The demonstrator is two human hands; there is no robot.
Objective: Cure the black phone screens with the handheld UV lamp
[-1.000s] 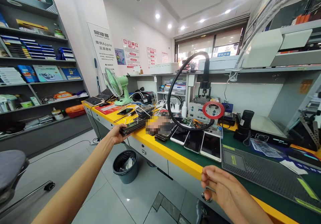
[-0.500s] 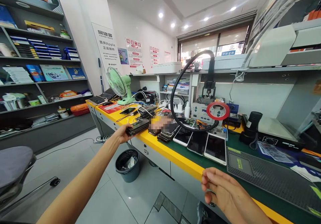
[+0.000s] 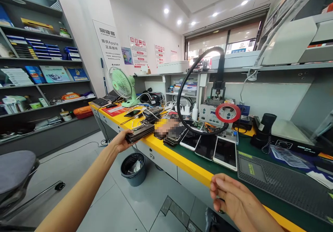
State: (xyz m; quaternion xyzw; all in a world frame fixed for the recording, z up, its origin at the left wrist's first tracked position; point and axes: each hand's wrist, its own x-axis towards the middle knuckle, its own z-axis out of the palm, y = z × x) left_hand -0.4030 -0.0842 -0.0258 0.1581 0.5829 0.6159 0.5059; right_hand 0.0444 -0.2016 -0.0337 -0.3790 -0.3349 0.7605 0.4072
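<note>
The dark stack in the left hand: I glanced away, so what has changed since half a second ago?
The left hand has shifted the dark stack slightly left. Nothing was grasped or released. The right hand stayed empty; the green fan and waste bin stayed put.

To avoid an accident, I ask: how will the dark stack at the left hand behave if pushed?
The dark stack may slide apart, since separate layers show at its edge. It is probably stiff: its thin layers lie straight.
</note>
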